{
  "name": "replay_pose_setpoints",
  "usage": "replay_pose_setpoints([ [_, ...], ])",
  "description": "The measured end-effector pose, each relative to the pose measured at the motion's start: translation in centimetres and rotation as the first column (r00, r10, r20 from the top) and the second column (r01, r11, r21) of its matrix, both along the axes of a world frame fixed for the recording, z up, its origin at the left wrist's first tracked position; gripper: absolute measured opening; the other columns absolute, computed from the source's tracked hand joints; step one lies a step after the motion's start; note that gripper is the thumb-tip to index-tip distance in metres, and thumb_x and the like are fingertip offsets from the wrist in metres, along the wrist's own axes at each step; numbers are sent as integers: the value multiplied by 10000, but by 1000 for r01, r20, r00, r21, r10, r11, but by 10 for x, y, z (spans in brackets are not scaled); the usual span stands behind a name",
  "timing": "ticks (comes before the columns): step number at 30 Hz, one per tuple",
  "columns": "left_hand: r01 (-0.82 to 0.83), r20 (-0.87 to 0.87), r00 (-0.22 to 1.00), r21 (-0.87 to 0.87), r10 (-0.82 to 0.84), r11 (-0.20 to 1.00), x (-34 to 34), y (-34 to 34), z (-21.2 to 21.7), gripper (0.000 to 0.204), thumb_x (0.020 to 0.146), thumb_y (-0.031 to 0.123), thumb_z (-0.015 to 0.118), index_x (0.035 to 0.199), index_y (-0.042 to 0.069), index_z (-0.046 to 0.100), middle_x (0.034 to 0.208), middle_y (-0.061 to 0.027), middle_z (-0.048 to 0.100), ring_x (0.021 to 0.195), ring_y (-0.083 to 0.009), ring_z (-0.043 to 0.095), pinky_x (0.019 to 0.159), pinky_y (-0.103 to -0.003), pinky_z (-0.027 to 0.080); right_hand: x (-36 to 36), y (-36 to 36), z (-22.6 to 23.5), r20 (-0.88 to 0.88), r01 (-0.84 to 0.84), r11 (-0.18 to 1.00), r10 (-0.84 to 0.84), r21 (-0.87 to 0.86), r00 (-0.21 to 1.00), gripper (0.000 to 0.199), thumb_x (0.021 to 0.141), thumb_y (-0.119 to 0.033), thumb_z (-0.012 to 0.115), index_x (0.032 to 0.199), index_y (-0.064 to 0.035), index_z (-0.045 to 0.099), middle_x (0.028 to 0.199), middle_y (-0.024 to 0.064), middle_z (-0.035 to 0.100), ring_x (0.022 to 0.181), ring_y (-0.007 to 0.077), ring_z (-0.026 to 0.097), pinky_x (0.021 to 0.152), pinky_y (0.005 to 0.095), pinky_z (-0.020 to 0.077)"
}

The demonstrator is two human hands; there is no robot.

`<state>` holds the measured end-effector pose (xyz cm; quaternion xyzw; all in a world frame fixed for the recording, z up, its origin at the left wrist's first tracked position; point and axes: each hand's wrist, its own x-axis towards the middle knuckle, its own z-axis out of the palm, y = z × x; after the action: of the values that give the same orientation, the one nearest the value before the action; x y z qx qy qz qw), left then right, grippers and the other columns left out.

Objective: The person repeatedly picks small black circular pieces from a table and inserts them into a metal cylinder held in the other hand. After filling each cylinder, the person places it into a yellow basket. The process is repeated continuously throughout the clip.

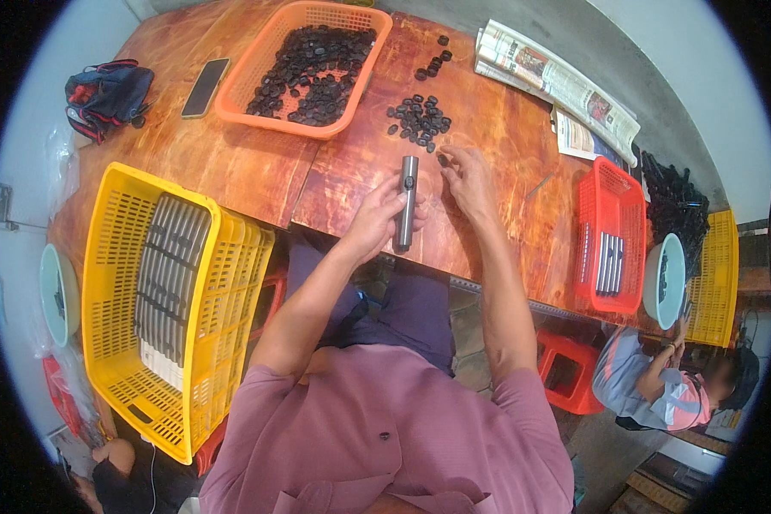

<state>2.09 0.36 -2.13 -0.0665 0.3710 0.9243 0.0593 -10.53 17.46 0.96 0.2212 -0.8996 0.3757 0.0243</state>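
Observation:
My left hand (pixel 375 221) is closed around a grey metal tube (pixel 405 231), which stands nearly upright in the picture. A small black fitting sits on the tube's side near the middle. To its right, the thumb and forefinger of my right hand (pixel 469 188) pinch a small black plastic piece (pixel 443 160). Just beyond my hands lies a loose cluster of similar black pieces (pixel 418 120) on the wooden table (pixel 505 206). Farther off, an orange basket (pixel 291 130) holds a heap of such pieces.
A yellow crate (pixel 199 343) with rows of tubes stands at the left. At the right are a red basket (pixel 584 248) with several tubes, a pale green basin (pixel 675 283) and newspapers (pixel 565 86). A phone (pixel 204 88) and bag (pixel 116 94) lie far left. Another person (pixel 642 377) is at right.

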Motion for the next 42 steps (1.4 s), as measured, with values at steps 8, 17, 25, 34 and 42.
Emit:
replay_pose_setpoints([
  [8,8,10,1000,28,-9,1000,3,-1,-1,546,1075,136,527,1558,14,303,1188,-189,622,1002,-276,691,884,-401,610,-3,-2,2,11,29,992,-31,119,999,176,871,-135,714,999,-15,695,1014,194,679,1009,390,655,874,470,514],
  [17,19,-11,1000,41,-19,999,3,0,1,514,1090,151,502,1548,2,324,1199,-182,623,1018,-275,688,888,-397,607,6,5,2,35,9,999,-10,47,999,198,850,-127,732,1010,-14,702,963,180,678,966,358,663,844,449,517],
  [25,22,-77,997,38,-19,999,3,4,6,517,1085,127,514,1561,8,348,1306,-143,602,1128,-212,661,952,-368,585,58,-14,37,-133,-252,966,242,-61,961,239,829,-78,756,1062,-40,712,901,150,653,793,315,689,701,421,538],
  [34,-34,-58,998,-56,31,998,6,6,7,478,1077,74,504,1536,14,383,1322,-113,594,1165,-194,640,949,-346,584,64,-16,34,-388,-247,968,241,37,889,183,822,-70,758,998,-51,711,898,103,656,797,317,674,699,432,539],
  [42,-61,78,995,-57,65,997,18,9,13,298,1089,187,527,1355,56,557,990,-59,672,774,-131,675,654,-267,580,82,-8,21,-415,-280,958,231,-60,880,225,833,-82,766,1052,-46,726,963,113,681,859,305,690,735,414,558],
])
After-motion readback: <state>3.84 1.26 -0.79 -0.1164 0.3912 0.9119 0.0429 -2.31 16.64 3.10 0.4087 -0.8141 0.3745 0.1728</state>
